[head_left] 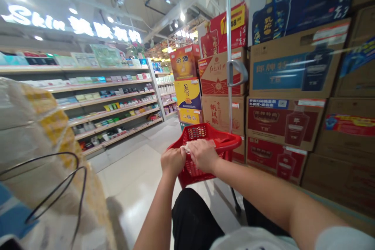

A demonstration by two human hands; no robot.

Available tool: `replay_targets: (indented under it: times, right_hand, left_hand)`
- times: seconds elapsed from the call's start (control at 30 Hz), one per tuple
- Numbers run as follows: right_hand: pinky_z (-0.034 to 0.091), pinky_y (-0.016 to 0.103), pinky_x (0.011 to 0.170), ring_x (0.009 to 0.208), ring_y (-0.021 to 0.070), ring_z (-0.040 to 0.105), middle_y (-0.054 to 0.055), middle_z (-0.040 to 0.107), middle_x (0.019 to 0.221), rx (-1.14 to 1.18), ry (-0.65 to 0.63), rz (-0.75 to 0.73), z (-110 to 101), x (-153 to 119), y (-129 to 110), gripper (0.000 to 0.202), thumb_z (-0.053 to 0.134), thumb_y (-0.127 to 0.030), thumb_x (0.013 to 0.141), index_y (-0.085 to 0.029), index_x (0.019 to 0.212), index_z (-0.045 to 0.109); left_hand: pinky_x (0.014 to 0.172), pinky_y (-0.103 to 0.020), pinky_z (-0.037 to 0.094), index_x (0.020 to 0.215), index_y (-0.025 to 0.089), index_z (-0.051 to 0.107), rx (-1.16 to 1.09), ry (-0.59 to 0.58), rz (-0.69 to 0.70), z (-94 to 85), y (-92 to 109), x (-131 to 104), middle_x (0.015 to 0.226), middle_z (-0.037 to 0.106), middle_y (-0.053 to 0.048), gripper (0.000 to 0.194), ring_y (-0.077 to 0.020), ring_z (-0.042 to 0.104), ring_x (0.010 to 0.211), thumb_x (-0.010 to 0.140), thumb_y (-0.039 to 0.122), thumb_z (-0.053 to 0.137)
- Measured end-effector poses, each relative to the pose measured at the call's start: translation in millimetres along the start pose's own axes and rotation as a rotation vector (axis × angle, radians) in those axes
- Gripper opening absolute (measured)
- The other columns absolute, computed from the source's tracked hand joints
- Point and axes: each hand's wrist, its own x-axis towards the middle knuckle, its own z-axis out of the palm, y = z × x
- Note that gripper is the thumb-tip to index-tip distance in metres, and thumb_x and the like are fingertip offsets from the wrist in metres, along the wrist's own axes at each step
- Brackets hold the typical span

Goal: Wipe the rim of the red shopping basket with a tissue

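Observation:
A red plastic shopping basket (201, 129) with perforated walls stands just ahead of my knees, its rim tilted in view. My left hand (173, 161) is closed on its near edge, fingers curled over. Close beside it, my right hand (202, 154) is wrapped round the same edge. Something small and whitish shows between the two hands, too little of it to name. The inside of the basket is mostly hidden by my hands, though a flat reddish piece shows near the right-hand rim.
Stacked liquor cartons (281, 72) rise on the right, with a metal pole (229, 109) bearing a grey handle before them. Shelves (117, 95) of packaged goods line the left. A plastic-wrapped stack (43, 136) with a black cable (77, 160) stands near left; pale floor (133, 179) runs between.

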Motion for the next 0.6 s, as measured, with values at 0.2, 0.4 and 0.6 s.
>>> replay_targets:
  times: [0.2, 0.4, 0.6]
  right_hand:
    - [0.039, 0.034, 0.079, 0.088, 0.0214, 0.057, 0.01, 0.065, 0.094, -0.017, -0.096, 0.049, 2, 4, 3, 0.03, 0.035, -0.029, 0.093, -0.017, 0.099, 0.061]
    - [0.035, 0.036, 0.092, 0.105, 0.0214, 0.052, 0.01, 0.059, 0.118, -0.001, 0.043, -0.005, 3, -3, 2, 0.037, 0.032, -0.03, 0.094, -0.017, 0.122, 0.052]
    - [0.041, 0.034, 0.079, 0.088, 0.0218, 0.059, 0.009, 0.067, 0.094, 0.011, -0.153, 0.12, -2, 8, 9, 0.038, 0.029, -0.034, 0.094, -0.018, 0.097, 0.063]
  left_hand:
    - [0.069, -0.032, 0.037, 0.061, 0.019, 0.065, -0.007, 0.01, -0.003, -0.2, 0, 0, 0.064, 0.067, -0.006, 0.047, -0.0192, 0.061, 0.064, 0.092, 0.032, 0.033]
    - [0.068, -0.032, 0.038, 0.061, 0.019, 0.065, -0.003, 0.018, 0.013, -0.3, 0, 0, 0.064, 0.067, -0.005, 0.047, -0.0194, 0.061, 0.063, 0.092, 0.031, 0.033]
    - [0.067, -0.033, 0.038, 0.06, 0.017, 0.066, 0.002, 0.011, -0.015, -2.0, 2, 2, 0.063, 0.067, -0.008, 0.049, -0.021, 0.061, 0.063, 0.091, 0.031, 0.031]
